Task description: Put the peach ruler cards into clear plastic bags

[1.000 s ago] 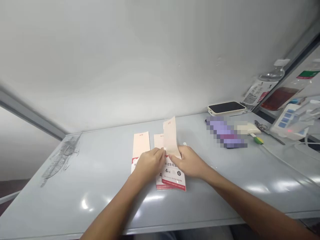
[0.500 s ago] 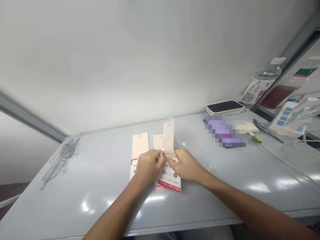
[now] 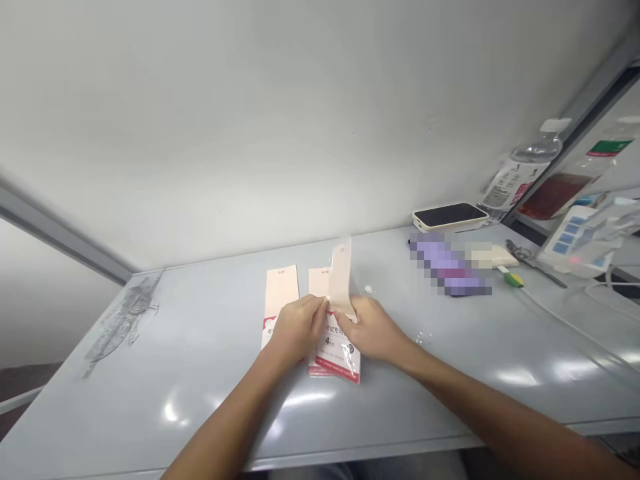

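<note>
On my feed, the left hand (image 3: 299, 325) and right hand (image 3: 373, 328) both pinch the top packet (image 3: 336, 341), toward six o'clock on the bench (image 3: 200, 373); I judge it light, slick and bendy, best held by its opposite edges.

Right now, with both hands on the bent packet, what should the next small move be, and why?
Probably hold the bent packet steady with the right hand and draw the left hand gently outward. The right thumb lies across the packet's front and the left fingertips meet at its left edge; a second packet shows partly covered, so a sharp tug might disturb it.
</note>
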`<state>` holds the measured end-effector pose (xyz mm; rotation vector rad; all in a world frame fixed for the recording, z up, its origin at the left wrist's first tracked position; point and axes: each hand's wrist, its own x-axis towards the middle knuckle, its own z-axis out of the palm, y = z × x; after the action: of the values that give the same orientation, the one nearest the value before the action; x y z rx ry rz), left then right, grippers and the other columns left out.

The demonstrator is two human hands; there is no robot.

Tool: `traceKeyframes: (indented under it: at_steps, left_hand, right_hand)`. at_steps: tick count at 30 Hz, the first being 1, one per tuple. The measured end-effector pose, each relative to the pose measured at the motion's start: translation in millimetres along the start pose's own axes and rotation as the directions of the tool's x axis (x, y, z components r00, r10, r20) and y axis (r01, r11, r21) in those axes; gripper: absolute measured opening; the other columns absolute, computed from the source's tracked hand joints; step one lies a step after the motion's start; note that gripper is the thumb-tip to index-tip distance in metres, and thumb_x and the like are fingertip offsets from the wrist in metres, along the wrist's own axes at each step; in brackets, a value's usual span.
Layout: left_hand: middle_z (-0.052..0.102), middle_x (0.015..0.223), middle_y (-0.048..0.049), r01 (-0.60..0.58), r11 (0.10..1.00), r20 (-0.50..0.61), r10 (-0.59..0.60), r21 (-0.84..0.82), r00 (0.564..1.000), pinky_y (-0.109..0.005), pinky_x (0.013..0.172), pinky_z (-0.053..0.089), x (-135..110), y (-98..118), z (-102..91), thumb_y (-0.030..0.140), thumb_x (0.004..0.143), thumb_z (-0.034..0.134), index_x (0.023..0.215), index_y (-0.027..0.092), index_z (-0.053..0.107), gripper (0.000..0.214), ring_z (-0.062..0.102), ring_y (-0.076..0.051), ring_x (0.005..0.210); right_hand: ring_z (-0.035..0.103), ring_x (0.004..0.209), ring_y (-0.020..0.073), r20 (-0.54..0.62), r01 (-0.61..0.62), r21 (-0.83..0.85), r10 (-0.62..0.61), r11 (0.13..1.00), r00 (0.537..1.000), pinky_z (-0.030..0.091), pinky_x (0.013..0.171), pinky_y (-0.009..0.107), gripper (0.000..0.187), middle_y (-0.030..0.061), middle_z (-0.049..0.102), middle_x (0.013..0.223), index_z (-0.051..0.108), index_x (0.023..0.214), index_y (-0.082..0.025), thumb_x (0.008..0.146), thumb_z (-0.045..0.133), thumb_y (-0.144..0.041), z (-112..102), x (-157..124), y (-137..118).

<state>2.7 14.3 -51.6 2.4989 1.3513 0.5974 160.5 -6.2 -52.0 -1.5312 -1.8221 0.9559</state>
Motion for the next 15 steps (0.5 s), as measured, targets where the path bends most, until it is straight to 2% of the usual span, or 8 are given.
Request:
traceKeyframes:
  at_steps: [4, 11, 15]
  left_hand:
    - [0.048, 0.057, 0.0003, 0.014, 1.0, 0.041, -0.013, -0.009, 0.999, -0.022, 0.05, 0.029, -0.1, 0.3, -3.7, 0.025, 0.088, 0.028, 0.06, 0.017, 0.049, 0.035, 0.04, -0.01, 0.051]
    - [0.043, 0.05, 0.0018, 0.073, 0.997, 0.041, -0.072, -0.04, 0.997, -0.023, 0.048, 0.023, -0.4, 6.4, -6.7, 0.025, 0.086, 0.031, 0.053, 0.017, 0.044, 0.036, 0.033, -0.009, 0.047]
    - [0.038, 0.047, 0.0024, 0.208, 0.978, 0.0, -0.208, -0.011, 0.978, -0.024, 0.045, 0.018, -3.0, 15.6, -1.3, 0.025, 0.082, 0.033, 0.05, 0.017, 0.037, 0.034, 0.027, -0.009, 0.044]
  right_hand:
    - [0.05, 0.056, 0.0132, 0.02, 0.051, -0.051, -0.05, 0.997, 0.999, 0.033, 0.048, 0.023, 0.02, 0.0017, 0.055, 0.062, 0.044, 0.063, -0.018, 0.08, 0.037, -0.026, -1.6, -1.6, -3.2]
    - [0.052, 0.062, 0.0144, 0.039, 0.129, -0.101, -0.126, 0.986, 0.991, 0.035, 0.054, 0.024, 0.022, 0.0032, 0.058, 0.07, 0.052, 0.074, -0.017, 0.083, 0.033, -0.023, -3.7, -5.4, -8.2]
    - [0.052, 0.062, 0.0137, 0.032, 0.138, -0.145, -0.135, 0.98, 0.99, 0.036, 0.056, 0.024, 0.023, 0.003, 0.058, 0.071, 0.053, 0.074, -0.017, 0.083, 0.033, -0.02, -0.5, -6.9, -8.1]
